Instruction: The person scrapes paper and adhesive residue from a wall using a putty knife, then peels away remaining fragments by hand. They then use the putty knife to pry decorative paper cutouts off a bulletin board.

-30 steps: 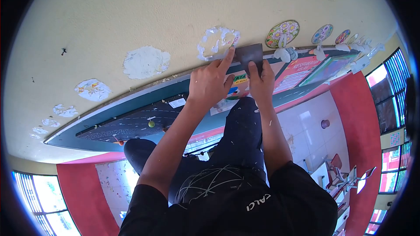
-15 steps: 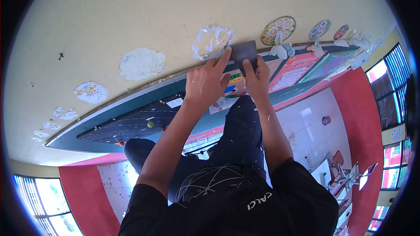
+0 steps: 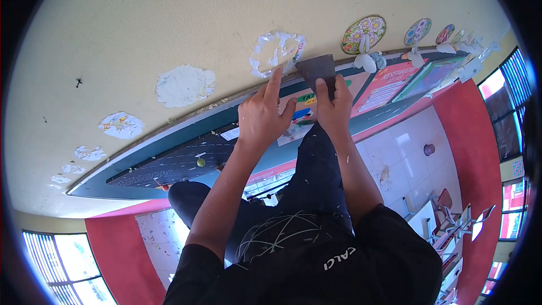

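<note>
My right hand (image 3: 334, 108) grips a dark flat scraper (image 3: 317, 70), its wide blade up against the wall at the board's top edge. My left hand (image 3: 261, 117) is empty, index finger stretched up and thumb apart, with the fingertip just under a ragged ring of torn white paper (image 3: 261, 45). Bits of coloured print remain at that ring's right side. To the right of the scraper, a flowered oval cutout (image 3: 363, 35) is still stuck on the wall, with a curled white paper piece (image 3: 366, 62) hanging below it.
White scraped patches (image 3: 185, 86) run leftward along the cream wall, and more ovals (image 3: 418, 32) run rightward. Below is a long framed board (image 3: 152, 146) with posters (image 3: 385, 82). Chairs and desks (image 3: 446, 223) stand at lower right. A small round pot (image 3: 429, 149) sits on the tiled floor.
My left hand has drawn back from the scraper and torn paper, its index finger now away from the blade. The scraper stays in my right hand, slightly turned.
</note>
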Demonstrator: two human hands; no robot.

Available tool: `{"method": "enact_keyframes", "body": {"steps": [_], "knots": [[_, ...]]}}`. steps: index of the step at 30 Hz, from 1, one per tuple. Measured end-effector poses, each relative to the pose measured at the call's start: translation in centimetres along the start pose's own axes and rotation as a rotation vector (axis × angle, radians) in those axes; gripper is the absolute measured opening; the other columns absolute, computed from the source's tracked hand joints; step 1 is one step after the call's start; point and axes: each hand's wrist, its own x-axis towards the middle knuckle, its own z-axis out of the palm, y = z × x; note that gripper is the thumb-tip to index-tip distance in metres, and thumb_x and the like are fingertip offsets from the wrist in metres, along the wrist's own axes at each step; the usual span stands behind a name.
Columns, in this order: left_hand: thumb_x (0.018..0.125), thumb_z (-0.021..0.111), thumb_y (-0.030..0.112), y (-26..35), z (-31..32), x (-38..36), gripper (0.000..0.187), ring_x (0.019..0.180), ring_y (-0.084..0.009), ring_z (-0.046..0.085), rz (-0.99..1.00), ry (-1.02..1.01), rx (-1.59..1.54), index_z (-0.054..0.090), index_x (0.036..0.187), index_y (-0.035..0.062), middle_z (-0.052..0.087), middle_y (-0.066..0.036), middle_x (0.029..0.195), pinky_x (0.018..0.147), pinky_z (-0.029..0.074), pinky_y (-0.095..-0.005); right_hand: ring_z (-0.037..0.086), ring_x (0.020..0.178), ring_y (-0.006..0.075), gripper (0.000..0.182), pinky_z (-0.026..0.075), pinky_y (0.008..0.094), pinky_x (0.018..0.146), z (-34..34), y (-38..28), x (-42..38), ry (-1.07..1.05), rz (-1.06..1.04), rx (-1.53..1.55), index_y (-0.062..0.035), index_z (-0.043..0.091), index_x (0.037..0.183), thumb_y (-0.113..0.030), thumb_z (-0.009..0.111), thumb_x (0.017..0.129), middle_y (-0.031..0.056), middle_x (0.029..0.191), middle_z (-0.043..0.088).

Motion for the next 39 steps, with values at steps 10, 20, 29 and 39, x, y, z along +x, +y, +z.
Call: {"method": "enact_keyframes", "body": {"steps": [10, 20, 29, 39], "knots": [[0.078, 0.076, 0.025, 1.0, 0.4, 0.6, 0.064, 0.060, -0.0228, 0.062, -0.056, -0.078, -0.164, 0.053, 0.134, 0.0050, 0.059, -0.008, 0.070, 0.056, 0.050, -0.0352, 0.053, 0.060, 0.0091, 0.021, 0.042, 0.0265, 0.053, -0.7, 1.2, -1.1, -0.071, 0.253, 0.214, 0.0000, 0.055, 0.091, -0.019, 0.059, 0.097, 0.0054, 0.068, 0.059], [0.078, 0.076, 0.019, -5.2, 2.9, -13.6, 0.022, 0.051, -0.0202, 0.055, -0.265, -0.144, -0.315, 0.072, 0.094, 0.0041, 0.057, -0.010, 0.061, 0.051, 0.045, -0.0337, 0.049, 0.048, 0.0087, 0.052, 0.040, 0.0229, 0.044, 2.4, -3.6, -4.3, -0.407, 0.421, 0.763, -0.0125, 0.023, 0.141, -0.015, 0.055, 0.100, 0.0064, 0.074, 0.056], [0.078, 0.078, 0.027, -9.8, 5.9, -24.6, 0.024, 0.051, -0.0196, 0.059, -0.629, -0.428, -0.261, 0.072, 0.087, 0.0054, 0.059, -0.009, 0.057, 0.053, 0.046, -0.0333, 0.046, 0.047, 0.0073, 0.078, 0.044, 0.0229, 0.043, 5.4, -3.6, -4.9, -0.324, 0.467, 0.812, -0.0262, 0.001, 0.155, -0.015, 0.055, 0.099, 0.0055, 0.075, 0.052], [0.079, 0.077, 0.032, -10.1, 6.9, -26.0, 0.031, 0.062, -0.0241, 0.065, -0.591, -0.656, -0.222, 0.073, 0.096, 0.0059, 0.064, -0.012, 0.067, 0.061, 0.050, -0.0360, 0.046, 0.045, 0.0086, 0.074, 0.043, 0.0248, 0.043, 5.2, -3.1, -4.2, -0.360, 0.434, 0.815, -0.0284, 0.004, 0.157, -0.014, 0.050, 0.102, 0.0030, 0.069, 0.049]]}}
